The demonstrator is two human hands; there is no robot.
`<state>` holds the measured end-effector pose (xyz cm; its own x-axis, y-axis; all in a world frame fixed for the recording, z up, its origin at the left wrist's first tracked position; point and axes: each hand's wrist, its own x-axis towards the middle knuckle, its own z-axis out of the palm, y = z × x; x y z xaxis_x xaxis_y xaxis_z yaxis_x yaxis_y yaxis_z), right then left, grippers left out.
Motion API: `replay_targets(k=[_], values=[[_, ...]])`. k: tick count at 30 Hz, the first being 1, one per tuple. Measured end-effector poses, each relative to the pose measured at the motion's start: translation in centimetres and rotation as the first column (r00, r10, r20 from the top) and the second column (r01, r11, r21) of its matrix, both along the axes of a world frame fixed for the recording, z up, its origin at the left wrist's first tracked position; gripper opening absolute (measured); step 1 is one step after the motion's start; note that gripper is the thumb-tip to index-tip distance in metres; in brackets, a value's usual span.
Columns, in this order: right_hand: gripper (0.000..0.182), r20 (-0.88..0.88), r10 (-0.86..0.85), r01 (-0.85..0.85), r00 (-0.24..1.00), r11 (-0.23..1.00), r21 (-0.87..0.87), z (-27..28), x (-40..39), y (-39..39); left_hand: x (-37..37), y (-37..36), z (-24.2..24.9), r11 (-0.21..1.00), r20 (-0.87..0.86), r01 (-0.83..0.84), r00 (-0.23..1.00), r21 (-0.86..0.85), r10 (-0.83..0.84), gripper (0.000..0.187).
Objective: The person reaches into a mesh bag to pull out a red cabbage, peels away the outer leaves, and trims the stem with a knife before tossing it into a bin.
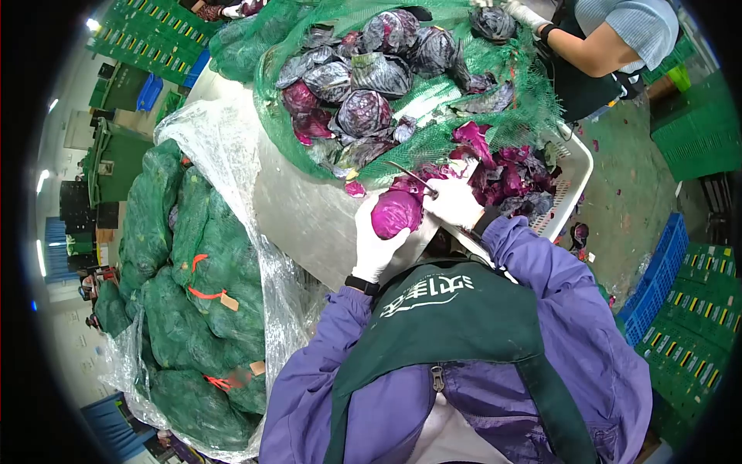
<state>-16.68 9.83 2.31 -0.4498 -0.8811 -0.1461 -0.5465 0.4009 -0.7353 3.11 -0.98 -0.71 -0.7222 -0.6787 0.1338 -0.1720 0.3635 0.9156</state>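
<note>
My left hand (374, 244), in a white glove, is wrapped round a bright purple cabbage (397, 214) above the metal table's near edge. Just right of it my right hand (454, 203), also gloved, is closed on a knife (411, 175), whose thin dark blade points up and left. Beyond both hands a green net (301, 151) lies spread on the metal table (290, 220), bearing several dark-leaved red cabbages (363, 113). Loose purple leaves (510, 176) are heaped in a white crate (581, 166) to the right of my right hand.
Filled green net sacks (205, 301) and clear plastic film (212, 139) are at the left. A co-worker's gloved hand (527, 15) is near a cabbage at the top right. Green crates (688, 309) and a blue pallet (655, 278) stand at the right.
</note>
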Motion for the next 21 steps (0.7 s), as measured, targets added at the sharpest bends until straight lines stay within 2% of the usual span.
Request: replay_targets(k=[3,4,5,6,7,8,10,11,12,13,14,15,16,17,18,20,21], values=[[0.025,-0.034,-0.156,0.155,0.987,0.987,-0.03,-3.4,-1.1,0.9,0.7,0.2,-0.3,1.0,0.036,-0.011,0.999,0.029,0.01,0.092],[0.024,-0.142,-0.187,0.187,0.972,0.982,-0.013,-3.8,-1.7,1.0,0.9,0.1,-0.4,0.998,0.032,-0.012,0.999,0.067,0.01,0.093],[0.024,-0.068,-0.302,0.297,0.951,0.952,-0.07,-4.2,-2.1,1.8,1.3,0.0,-0.4,0.998,0.031,-0.013,0.999,0.066,0.011,0.093],[0.024,0.012,-0.404,0.403,0.915,0.907,-0.12,-3.6,-2.6,2.4,1.7,-0.1,-0.4,0.979,-0.014,-0.042,0.999,0.197,0.046,0.091],[0.027,0.099,-0.455,0.462,0.885,0.883,-0.079,-3.2,-3.0,2.7,2.1,-0.2,-0.5,0.942,-0.052,-0.064,0.995,0.328,0.086,0.09],[0.032,0.078,-0.501,0.507,0.862,0.855,-0.106,-2.9,-2.7,2.9,2.5,-0.2,-0.6,0.942,-0.049,-0.065,0.995,0.329,0.086,0.09],[0.036,0.181,-0.41,0.433,0.894,0.894,-0.113,-1.5,-1.1,2.7,3.0,-0.1,-0.2,0.879,-0.082,-0.056,0.991,0.473,0.107,0.09],[0.042,0.204,-0.285,0.315,0.937,0.94,-0.132,-0.8,0.0,2.2,3.1,-0.2,0.1,0.896,-0.063,-0.039,0.995,0.443,0.075,0.089],[0.05,0.369,-0.13,0.173,0.92,0.981,-0.087,0.0,1.0,1.7,3.0,-0.1,0.0,0.896,-0.062,-0.038,0.995,0.443,0.073,0.089],[0.054,0.321,-0.037,0.077,0.946,0.991,-0.113,-0.6,2.1,1.2,3.0,-0.1,-0.1,0.881,-0.078,-0.027,0.994,0.472,0.073,0.092],[0.056,0.225,0.018,0.035,0.974,0.972,-0.233,-3.6,3.4,0.1,3.1,-0.1,-0.2,0.867,-0.093,-0.017,0.993,0.498,0.073,0.094],[0.057,0.326,0.038,0.014,0.945,0.988,-0.156,-3.0,3.7,-0.5,3.2,-0.1,-0.1,0.868,-0.092,-0.019,0.993,0.496,0.074,0.094],[0.057,0.423,0.048,-0.016,0.905,0.997,-0.08,-2.3,3.9,-0.8,3.2,-0.2,0.0,0.897,-0.015,-0.062,0.997,0.438,0.076,0.098],[0.054,0.302,0.101,-0.082,0.948,0.994,-0.076,-1.6,3.7,-1.0,3.3,-0.2,0.1,0.921,0.063,-0.101,0.995,0.375,0.083,0.101],[0.054,0.303,0.102,-0.082,0.948,0.994,-0.077,-1.5,4.0,-1.1,3.2,-0.1,0.4,0.922,0.063,-0.101,0.995,0.375,0.083,0.101],[0.049,-0.022,0.181,-0.182,0.983,0.976,-0.117,-1.1,4.5,-0.9,3.1,0.2,0.8,0.924,0.069,-0.112,0.993,0.365,0.094,0.104],[0.042,0.054,0.201,-0.197,0.978,0.978,-0.067,0.2,4.2,-0.8,3.1,0.1,0.4,0.924,0.067,-0.111,0.993,0.365,0.093,0.104]])
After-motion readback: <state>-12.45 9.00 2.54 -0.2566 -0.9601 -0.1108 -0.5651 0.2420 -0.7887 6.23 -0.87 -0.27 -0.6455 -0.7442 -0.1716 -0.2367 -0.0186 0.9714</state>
